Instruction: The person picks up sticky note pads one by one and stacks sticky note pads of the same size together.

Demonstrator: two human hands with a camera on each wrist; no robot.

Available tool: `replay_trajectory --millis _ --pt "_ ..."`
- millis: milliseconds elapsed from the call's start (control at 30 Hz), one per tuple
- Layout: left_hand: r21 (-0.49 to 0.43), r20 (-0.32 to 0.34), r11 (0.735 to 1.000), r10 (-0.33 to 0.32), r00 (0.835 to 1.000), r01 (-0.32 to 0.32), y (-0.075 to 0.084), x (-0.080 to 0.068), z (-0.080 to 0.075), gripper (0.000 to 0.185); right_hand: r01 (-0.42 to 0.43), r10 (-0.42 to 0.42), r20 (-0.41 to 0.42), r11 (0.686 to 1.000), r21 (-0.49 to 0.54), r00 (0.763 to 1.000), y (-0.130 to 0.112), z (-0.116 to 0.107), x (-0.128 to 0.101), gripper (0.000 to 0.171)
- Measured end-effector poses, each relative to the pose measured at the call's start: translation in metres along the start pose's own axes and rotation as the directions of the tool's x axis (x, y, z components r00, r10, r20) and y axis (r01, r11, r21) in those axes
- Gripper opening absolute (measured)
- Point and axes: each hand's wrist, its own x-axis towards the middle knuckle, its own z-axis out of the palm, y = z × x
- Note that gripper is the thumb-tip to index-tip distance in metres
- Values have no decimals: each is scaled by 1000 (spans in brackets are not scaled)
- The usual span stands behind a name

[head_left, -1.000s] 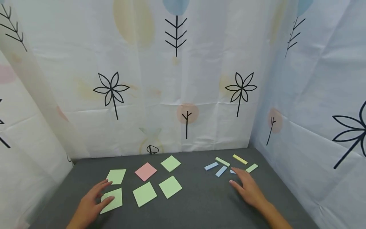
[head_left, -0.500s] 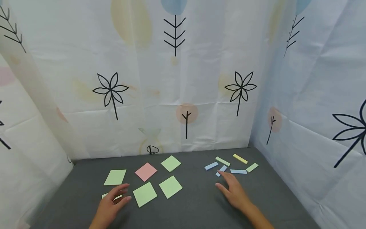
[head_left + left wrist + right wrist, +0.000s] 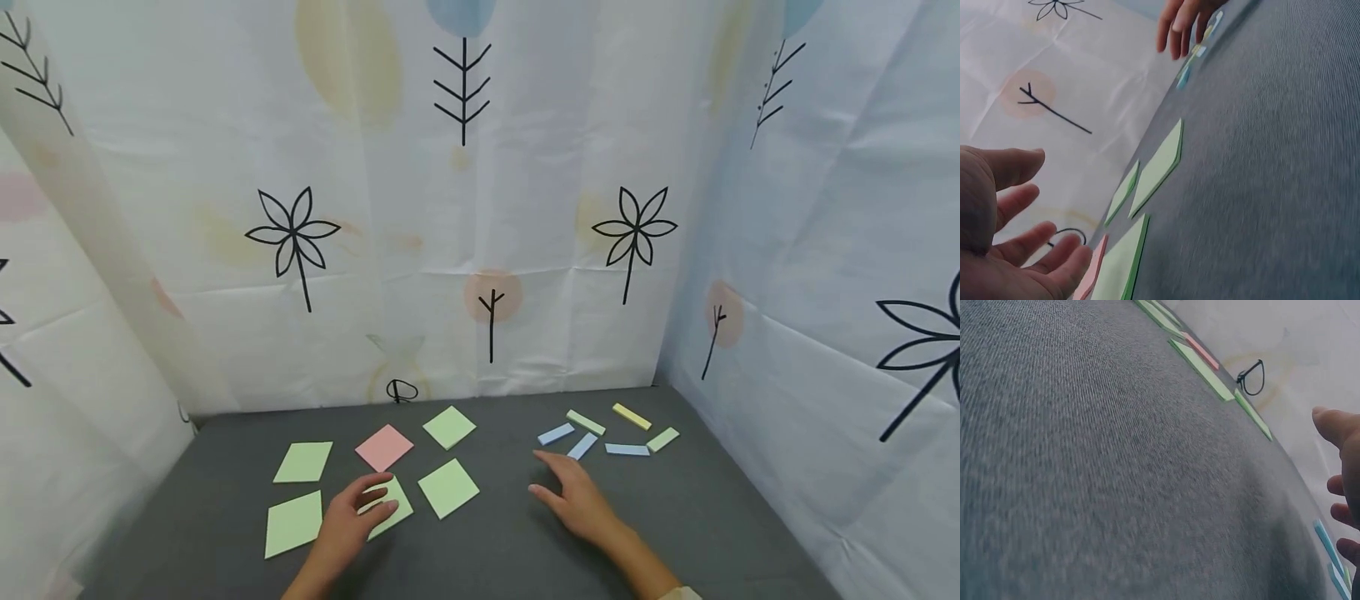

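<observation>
In the head view my left hand (image 3: 347,523) hangs in front of a pale green sticky-note pad (image 3: 394,505), partly hiding it; its fingers are bent loosely and hold nothing. The left wrist view shows this hand (image 3: 985,219) above the table surface. Beyond the covered pad lies a pink sticky-note pad (image 3: 384,447), with another green pad (image 3: 448,489) to the right. My right hand (image 3: 585,504) holds nothing, thumb and fingers apart, just nearer than a blue strip (image 3: 582,446). A second blue strip (image 3: 556,433) lies behind its fingertips.
More green pads lie at the left (image 3: 293,525), behind it (image 3: 303,462) and at the back (image 3: 449,427). On the right are a yellow strip (image 3: 632,416), two green strips (image 3: 663,440) and another blue strip (image 3: 627,450). Patterned cloth (image 3: 525,208) surrounds the dark table (image 3: 517,558).
My left hand has moved right, from the left-hand green pads to the middle one. My right hand has moved left, uncovering the blue strip at the right. The pads and strips have stayed put.
</observation>
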Motion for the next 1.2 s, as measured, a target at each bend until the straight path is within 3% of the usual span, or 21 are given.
replay_trajectory --millis 300,533,667,900,1067,1200 --pt "-41 38 995 -90 995 92 6 7 25 44 -53 37 192 995 82 981 -12 23 14 57" --pt "-109 96 985 -123 988 133 4 11 34 54 -8 -14 219 995 100 976 -19 39 23 59" --pt "-196 164 963 -154 974 185 0 12 36 60 29 -50 235 995 94 971 -23 45 26 59" --pt "-305 258 934 -108 960 187 3 9 40 64 102 -116 253 992 70 960 -29 54 32 60" --pt "-285 272 937 -125 954 204 6 9 43 68 64 -80 295 996 65 952 -33 59 35 60" --pt "-231 267 954 -127 955 191 6 12 49 69 40 -57 299 997 64 953 -35 62 35 57"
